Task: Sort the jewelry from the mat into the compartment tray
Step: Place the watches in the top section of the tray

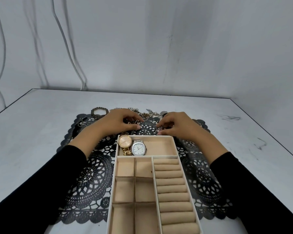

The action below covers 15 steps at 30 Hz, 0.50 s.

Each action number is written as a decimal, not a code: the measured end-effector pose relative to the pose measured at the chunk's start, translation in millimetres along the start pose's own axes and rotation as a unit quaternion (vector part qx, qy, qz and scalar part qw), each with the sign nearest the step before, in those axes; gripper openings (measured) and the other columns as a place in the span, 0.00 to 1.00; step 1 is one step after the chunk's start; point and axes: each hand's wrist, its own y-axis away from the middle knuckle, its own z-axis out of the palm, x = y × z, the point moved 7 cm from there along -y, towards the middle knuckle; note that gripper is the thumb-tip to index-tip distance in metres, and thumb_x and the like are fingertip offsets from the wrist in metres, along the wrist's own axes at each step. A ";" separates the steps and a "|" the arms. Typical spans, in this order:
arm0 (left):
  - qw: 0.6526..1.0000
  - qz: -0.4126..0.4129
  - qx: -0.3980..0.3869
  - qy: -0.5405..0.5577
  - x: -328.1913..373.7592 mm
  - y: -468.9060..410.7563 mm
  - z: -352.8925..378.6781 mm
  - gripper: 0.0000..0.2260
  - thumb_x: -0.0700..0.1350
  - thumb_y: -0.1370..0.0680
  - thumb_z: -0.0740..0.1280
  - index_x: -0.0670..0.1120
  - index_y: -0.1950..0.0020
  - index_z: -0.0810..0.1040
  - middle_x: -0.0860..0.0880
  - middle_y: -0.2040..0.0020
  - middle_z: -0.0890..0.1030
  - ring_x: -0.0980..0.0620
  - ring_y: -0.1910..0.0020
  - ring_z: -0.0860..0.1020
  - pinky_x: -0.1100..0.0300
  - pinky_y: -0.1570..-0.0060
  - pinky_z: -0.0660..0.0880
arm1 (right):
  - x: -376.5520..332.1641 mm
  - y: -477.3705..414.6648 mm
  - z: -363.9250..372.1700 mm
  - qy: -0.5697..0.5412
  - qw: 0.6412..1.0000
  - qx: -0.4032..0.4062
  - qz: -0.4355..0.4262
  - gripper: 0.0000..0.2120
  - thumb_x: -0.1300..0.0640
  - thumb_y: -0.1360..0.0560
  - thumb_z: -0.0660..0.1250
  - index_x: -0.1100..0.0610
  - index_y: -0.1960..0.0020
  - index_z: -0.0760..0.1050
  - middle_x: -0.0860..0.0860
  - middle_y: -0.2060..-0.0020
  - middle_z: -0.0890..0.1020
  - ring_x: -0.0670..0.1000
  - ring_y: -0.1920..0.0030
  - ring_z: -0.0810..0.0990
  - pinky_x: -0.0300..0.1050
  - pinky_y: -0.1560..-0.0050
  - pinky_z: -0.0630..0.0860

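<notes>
Two in tray (147, 136) far compartment: gold watch (124, 141), silver watch (138, 148) | right hand (175, 126) pinches trinket (160, 128) | left hand (121, 123) grip unclear

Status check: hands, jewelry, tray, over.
Right hand pinches a rose-gold piece over the mat; left hand in the jewelry pile, grip unclear. Gold watch and silver watch in the tray, far compartment. Nothing blocking.

Dressed in snug, plain black: left sleeve (41, 183), right sleeve (254, 191), cuffs mid-forearm; left hand (120, 121), right hand (174, 125) bare.

Pale marbled table (41, 125) against a grey wall (159, 39) with hanging white cables (64, 39)
</notes>
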 end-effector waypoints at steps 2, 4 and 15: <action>1.000 0.008 -0.001 -0.013 1.4 -0.9 0.5 0.12 0.56 0.28 0.74 0.61 0.45 0.82 0.65 0.50 0.80 0.69 0.47 0.75 0.65 0.45 0.71 | 1.4 -1.5 0.7 0.009 1.000 -0.008 -0.005 0.11 0.52 0.32 0.77 0.47 0.50 0.83 0.44 0.54 0.80 0.44 0.53 0.78 0.40 0.49 0.76; 1.000 0.013 0.002 -0.016 2.2 -0.9 0.6 0.11 0.55 0.27 0.74 0.60 0.45 0.82 0.61 0.50 0.81 0.67 0.48 0.76 0.63 0.45 0.73 | 1.2 -1.7 0.6 0.008 1.000 -0.010 -0.006 0.11 0.52 0.32 0.77 0.47 0.49 0.83 0.43 0.55 0.80 0.43 0.53 0.78 0.40 0.49 0.76; 1.000 0.003 0.006 0.009 0.9 1.4 -1.3 0.08 0.47 0.22 0.69 0.58 0.46 0.82 0.60 0.48 0.82 0.65 0.48 0.77 0.67 0.50 0.70 | 0.7 3.3 -5.2 0.003 1.000 0.015 -0.014 0.10 0.55 0.25 0.69 0.49 0.44 0.81 0.44 0.52 0.83 0.40 0.52 0.79 0.32 0.50 0.74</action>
